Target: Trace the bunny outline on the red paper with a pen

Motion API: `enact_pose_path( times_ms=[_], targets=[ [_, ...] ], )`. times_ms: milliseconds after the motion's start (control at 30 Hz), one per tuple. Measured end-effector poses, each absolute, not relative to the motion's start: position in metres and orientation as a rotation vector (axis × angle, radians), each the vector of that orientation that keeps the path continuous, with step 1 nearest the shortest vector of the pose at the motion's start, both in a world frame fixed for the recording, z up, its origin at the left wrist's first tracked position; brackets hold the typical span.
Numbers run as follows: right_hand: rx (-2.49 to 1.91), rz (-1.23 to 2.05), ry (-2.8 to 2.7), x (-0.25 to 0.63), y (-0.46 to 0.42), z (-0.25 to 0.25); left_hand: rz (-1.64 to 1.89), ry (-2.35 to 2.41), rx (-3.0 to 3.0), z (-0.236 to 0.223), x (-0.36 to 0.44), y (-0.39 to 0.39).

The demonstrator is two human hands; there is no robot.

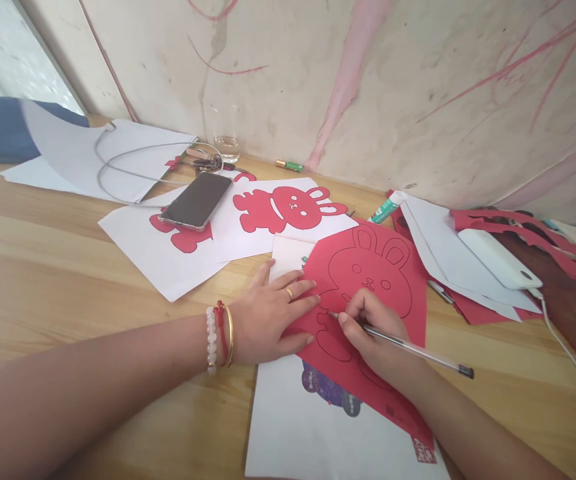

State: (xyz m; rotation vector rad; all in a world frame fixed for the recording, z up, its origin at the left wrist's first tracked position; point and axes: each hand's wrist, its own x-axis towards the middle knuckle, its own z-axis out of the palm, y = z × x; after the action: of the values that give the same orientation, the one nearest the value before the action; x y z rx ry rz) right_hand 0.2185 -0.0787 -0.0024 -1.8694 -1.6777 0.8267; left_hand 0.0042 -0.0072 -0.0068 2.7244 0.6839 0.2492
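A sheet of red paper with a rabbit outlined in thin dark lines lies at the middle right. Beneath it is a white printed sheet or booklet. My left hand rests flat with spread fingers on the red paper's left edge. My right hand grips a clear-barrelled pen, its tip at the outline by the rabbit's neck and arm. Just beyond, a red paper rabbit lies on a white sheet. Another red cut-out is partly hidden under a smartphone.
A glue stick, white sheets, a white power bank with a cable and red scraps sit at right. Keys, a glass and a battery stand or lie near the wall. Papers and a looped cable occupy the left.
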Motion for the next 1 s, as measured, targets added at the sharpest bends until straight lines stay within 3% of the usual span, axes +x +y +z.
enact_pose_path(
  times_ms=[1000],
  targets=[
    [-1.812,0.84,-1.701,0.2173,-0.0777,-0.0009,0.284,0.677,2.733,-0.0081,0.0042,-0.0079]
  ],
)
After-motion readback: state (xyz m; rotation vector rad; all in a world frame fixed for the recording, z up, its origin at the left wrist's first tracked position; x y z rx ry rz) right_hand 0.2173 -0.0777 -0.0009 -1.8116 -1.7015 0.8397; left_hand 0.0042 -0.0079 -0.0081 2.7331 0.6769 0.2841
